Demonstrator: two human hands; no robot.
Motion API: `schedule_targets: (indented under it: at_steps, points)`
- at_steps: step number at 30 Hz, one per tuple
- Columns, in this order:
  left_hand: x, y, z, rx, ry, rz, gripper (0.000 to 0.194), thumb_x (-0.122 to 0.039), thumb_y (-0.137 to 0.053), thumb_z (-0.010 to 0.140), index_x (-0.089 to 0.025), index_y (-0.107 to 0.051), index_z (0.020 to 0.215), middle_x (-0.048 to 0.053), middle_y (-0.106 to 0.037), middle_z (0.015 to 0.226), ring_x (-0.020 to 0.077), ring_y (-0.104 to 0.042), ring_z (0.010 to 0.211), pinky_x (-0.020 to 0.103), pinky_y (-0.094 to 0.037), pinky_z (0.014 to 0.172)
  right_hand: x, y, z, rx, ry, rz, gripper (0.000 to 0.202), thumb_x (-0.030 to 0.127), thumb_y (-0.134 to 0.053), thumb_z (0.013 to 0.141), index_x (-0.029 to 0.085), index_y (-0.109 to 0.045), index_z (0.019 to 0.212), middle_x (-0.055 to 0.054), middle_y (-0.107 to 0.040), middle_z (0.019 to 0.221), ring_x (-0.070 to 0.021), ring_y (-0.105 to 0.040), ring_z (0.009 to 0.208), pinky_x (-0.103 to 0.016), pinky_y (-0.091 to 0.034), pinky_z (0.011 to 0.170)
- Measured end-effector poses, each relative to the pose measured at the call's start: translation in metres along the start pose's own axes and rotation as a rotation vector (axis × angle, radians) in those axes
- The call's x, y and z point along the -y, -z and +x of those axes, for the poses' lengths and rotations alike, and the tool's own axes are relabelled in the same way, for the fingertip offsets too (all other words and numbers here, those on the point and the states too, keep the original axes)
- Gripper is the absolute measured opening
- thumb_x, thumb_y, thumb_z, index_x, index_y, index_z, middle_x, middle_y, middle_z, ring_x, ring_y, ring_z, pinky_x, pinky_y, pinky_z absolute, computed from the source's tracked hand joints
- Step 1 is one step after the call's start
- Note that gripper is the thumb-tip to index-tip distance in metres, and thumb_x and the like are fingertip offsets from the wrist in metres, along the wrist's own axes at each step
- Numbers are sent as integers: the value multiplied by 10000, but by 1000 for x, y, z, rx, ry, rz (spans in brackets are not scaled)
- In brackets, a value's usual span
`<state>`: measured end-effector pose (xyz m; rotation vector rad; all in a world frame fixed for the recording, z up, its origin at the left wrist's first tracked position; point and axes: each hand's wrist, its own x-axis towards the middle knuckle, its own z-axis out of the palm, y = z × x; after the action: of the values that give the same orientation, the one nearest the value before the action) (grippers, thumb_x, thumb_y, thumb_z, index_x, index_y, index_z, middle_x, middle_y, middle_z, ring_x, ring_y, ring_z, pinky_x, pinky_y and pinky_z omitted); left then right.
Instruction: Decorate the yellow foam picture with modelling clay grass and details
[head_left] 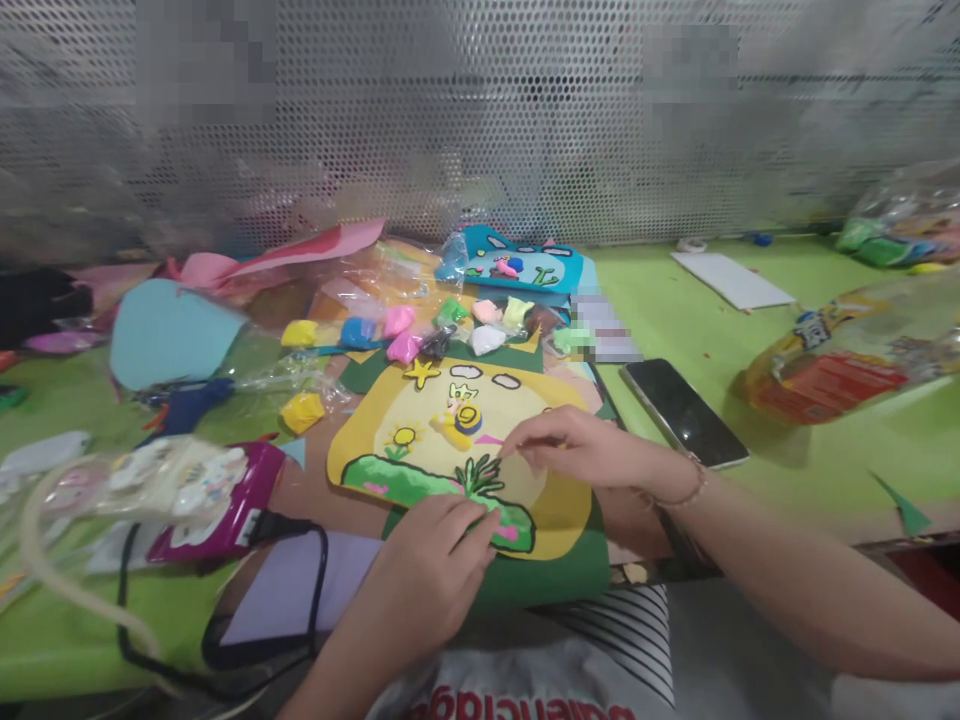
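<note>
A yellow craft card (352, 440) lies on a dark green sheet (555, 580), decorated with a clay snail (466, 420), a star (421, 373), a sun flower (403, 437) and a black-outlined green grass strip (405, 483). My left hand (439, 555) rests over the strip's lower part, its fingers bent and gathered close together. Dark green clay leaves (480, 474) stand just above those fingertips. Over the card's right side is my right hand (574, 445), thumb and forefinger pinched beside a small pink piece (490, 440). Whatever either hand's fingertips hold is too small or hidden.
Several wrapped clay lumps (400, 320) lie behind the card, near a blue decorated card (525, 262). A phone (686, 412) and a tipped bottle (840, 370) are to the right. Leftward sit a purple packet (255, 490) and a black cord (324, 580). Perforated metal (525, 120) rises behind.
</note>
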<state>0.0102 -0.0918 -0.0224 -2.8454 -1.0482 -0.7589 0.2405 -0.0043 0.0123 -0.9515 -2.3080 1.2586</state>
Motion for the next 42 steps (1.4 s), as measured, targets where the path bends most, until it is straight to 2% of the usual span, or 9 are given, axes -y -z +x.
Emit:
schedule_targets:
  at_steps: [5,13,17,20,24,26,31,35,42]
  points:
    - [1,2,2,46,41,-55,256,-188,-426,921,-152,-629,1073,95,-648,992,198,-591,918,371,-520,837,4,-1,-1,39,-85,243,211,128,-487,841,154,-656,964,-23,-685,825,-112,-620,736,-235,-508,670]
    - [2,-1,-1,78,81,-94,241,-187,-469,899,-169,-609,1094,92,-621,1064,224,-566,999,397,-495,868,4,4,-5,-69,-32,236,166,128,-460,854,165,-601,932,-22,-623,830,-103,-584,733,-225,-505,651]
    - [3,-2,-2,102,90,-107,238,-190,-477,901,-182,-602,1104,84,-612,1077,226,-560,1021,404,-486,884,2,3,-3,-111,62,54,281,71,-352,847,157,-611,910,-37,-598,836,-92,-547,633,-241,-483,608]
    - [3,-3,-1,100,85,-101,236,-201,-476,907,-174,-597,1108,90,-608,1087,232,-553,1037,411,-480,900,2,9,-8,-178,93,-300,384,32,-317,830,167,-632,1004,-85,-600,934,-158,-576,804,-305,-484,710]
    - [4,-2,-1,87,72,-101,225,-207,-466,914,-163,-599,1090,99,-611,1080,237,-555,1031,417,-482,896,-8,38,-40,-463,-129,-684,366,160,-340,907,164,-590,1174,-147,-588,1062,-239,-580,930,-384,-478,809]
    - [4,-1,-2,92,72,-105,230,-200,-468,909,-163,-598,1095,101,-613,1077,238,-557,1029,420,-483,895,-21,53,-63,-573,-369,-819,401,291,-366,928,130,-544,1248,-185,-579,1105,-289,-585,968,-439,-460,870]
    - [4,-2,-2,95,56,-95,237,-198,-469,910,-155,-597,1104,107,-610,1086,243,-552,1037,429,-486,891,-54,63,-104,-556,-865,-900,1010,702,-429,804,-56,-233,1443,-338,-457,1294,-444,-504,1157,-504,-439,904]
    - [4,-3,-1,73,42,-81,229,-192,-457,917,-146,-600,1090,108,-613,1057,240,-555,1020,427,-487,889,-57,57,-106,-540,-892,-843,1035,736,-440,770,-27,-262,1446,-313,-456,1330,-426,-512,1170,-461,-457,897]
    - [5,-4,-4,75,44,-81,234,-193,-482,906,-148,-602,1102,111,-608,1070,249,-548,1035,434,-486,888,-57,59,-102,-654,-866,-815,1086,688,-553,725,-63,-244,1446,-279,-622,1101,-410,-587,1033,-431,-489,773]
